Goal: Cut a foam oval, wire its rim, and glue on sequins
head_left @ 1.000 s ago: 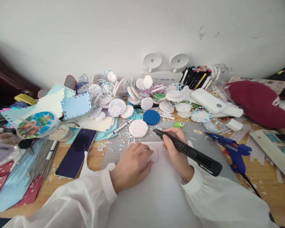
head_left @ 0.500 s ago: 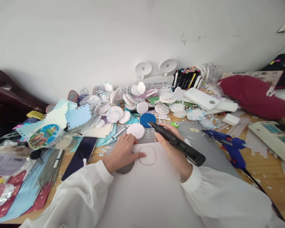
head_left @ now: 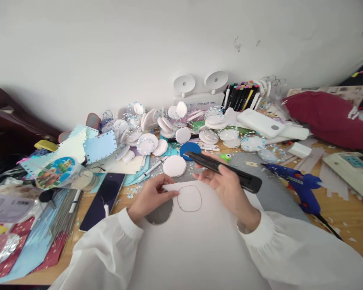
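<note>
A large white sheet (head_left: 196, 245) lies in front of me, with a round hole (head_left: 159, 212) at its left and a pencilled circle (head_left: 189, 198) near its far edge. My left hand (head_left: 153, 196) pinches the sheet's far left edge, thumb on top beside the circle and fingers partly hidden. In my right hand (head_left: 226, 187) is a black utility knife (head_left: 230, 171), held between thumb and fingers, its tip pointing left over a blue disc (head_left: 190, 150). The lower right fingers are near the sheet's far edge; contact is unclear. A cut white disc (head_left: 174, 166) rests just beyond the sheet.
Several white discs with beaded trim (head_left: 148, 143) are heaped along the wall. A blue glue gun (head_left: 299, 181) lies at right near a power strip (head_left: 347, 173). At left are a phone (head_left: 103, 201) and a plastic cup (head_left: 66, 173). Markers (head_left: 240, 96) stand behind.
My left hand has shifted from lying on the sheet to pinching its far edge, uncovering more of the hole. My right hand has turned, palm more visible, with the knife tilted flatter.
</note>
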Tool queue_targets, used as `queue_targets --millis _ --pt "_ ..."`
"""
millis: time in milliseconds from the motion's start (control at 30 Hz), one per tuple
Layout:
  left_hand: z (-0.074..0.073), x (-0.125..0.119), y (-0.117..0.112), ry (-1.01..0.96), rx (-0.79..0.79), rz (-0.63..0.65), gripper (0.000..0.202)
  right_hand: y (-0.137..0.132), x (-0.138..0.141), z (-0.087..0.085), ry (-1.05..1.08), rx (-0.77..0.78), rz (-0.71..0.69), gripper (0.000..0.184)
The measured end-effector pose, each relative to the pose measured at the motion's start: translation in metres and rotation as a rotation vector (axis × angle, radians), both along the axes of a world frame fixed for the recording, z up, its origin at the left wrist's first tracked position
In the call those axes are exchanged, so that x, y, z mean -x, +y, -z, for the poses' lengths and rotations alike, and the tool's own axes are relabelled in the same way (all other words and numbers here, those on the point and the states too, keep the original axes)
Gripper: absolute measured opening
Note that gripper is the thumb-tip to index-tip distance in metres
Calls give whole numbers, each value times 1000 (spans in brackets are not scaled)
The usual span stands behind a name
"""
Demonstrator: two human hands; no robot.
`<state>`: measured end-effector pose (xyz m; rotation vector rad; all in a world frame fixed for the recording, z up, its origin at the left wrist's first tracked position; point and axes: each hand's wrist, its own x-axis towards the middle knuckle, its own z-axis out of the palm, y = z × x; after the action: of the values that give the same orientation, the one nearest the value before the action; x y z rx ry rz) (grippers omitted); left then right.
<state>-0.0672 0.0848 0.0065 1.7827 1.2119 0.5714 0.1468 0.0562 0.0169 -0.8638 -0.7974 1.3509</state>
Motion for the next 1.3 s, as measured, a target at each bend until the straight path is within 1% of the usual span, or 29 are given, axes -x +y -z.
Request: queue_targets --millis 100,233,367,467,567,600,667,733,767,800,900,1000,1167,1300 --pt "5 3 -1 -67 32 -40 30 0 -1 -1 77 51 -15 41" --pt "8 3 -4 -80 12 -84 31 -2 1 -2 47 0 5 30" --pt "9 2 -9 -98 -24 -118 29 -3 4 1 -53 -61 31 23" --pt "9 2 -10 -93 -54 -120 28 -2 4 8 -151 -74 75 22" --pt "10 2 -10 -67 -51 -114 28 2 2 14 -265 -100 123 20" --pt "9 2 -10 -59 -46 -115 27 3 2 15 -286 -108 116 21" --pt "8 1 -10 -51 -39 -120 27 4 2 17 -279 -99 55 30" --pt "7 0 -10 -57 -36 -122 27 4 3 17 -241 -55 -25 41" --pt "6 0 -10 -60 -38 -122 27 4 4 17 -247 -36 -42 43" --pt "5 0 -10 -63 -41 -121 27 3 5 16 -280 -31 -36 43" --pt "4 0 -10 -83 -45 -129 22 -1 7 12 -452 -75 30 28" --pt "5 1 -10 -135 -22 -126 17 -6 7 6 -568 -96 5 21" --pt "8 1 -10 -153 -32 -116 16 -10 6 0 -816 -190 -18 14" --pt "9 -1 -10 -138 -54 -119 15 -11 6 1 -908 -202 -13 14"
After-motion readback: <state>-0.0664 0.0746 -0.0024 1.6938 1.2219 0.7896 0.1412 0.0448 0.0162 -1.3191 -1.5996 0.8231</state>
